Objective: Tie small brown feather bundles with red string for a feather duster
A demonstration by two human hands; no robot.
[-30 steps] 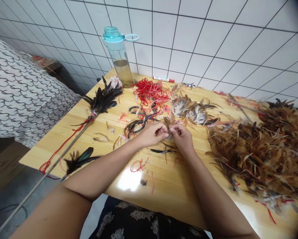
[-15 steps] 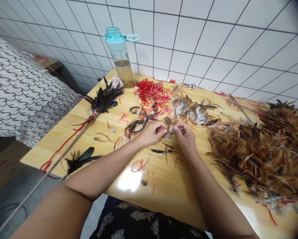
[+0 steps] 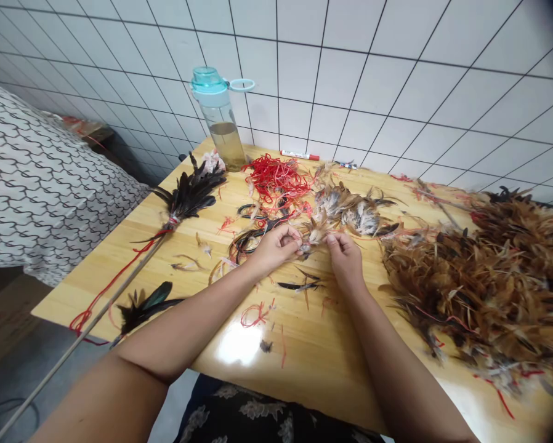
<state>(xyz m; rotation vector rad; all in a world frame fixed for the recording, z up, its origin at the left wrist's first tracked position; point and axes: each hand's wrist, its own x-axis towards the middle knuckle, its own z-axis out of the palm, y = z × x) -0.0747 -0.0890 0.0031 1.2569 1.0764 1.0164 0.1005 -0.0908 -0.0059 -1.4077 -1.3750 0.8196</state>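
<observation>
My left hand (image 3: 275,247) and my right hand (image 3: 345,256) meet over the middle of a wooden table (image 3: 304,363). Both are closed in a pinch on a small bunch of brown feathers (image 3: 314,232) held between them. Just beyond the bunch lies a clump of grey and brown feathers (image 3: 355,209). Black scissors (image 3: 253,231) lie left of my left hand. A tangle of red string (image 3: 279,177) sits behind them.
A large heap of brown feathers (image 3: 484,277) fills the table's right side. A stick tipped with dark feathers (image 3: 184,200) and trailing red string runs off the left edge. A teal-capped water bottle (image 3: 218,120) and a red marker (image 3: 299,155) stand by the tiled wall.
Both hands have shifted slightly away from me with the feather bunch still pinched. The camera view tilted a little; nothing on the table moved.
</observation>
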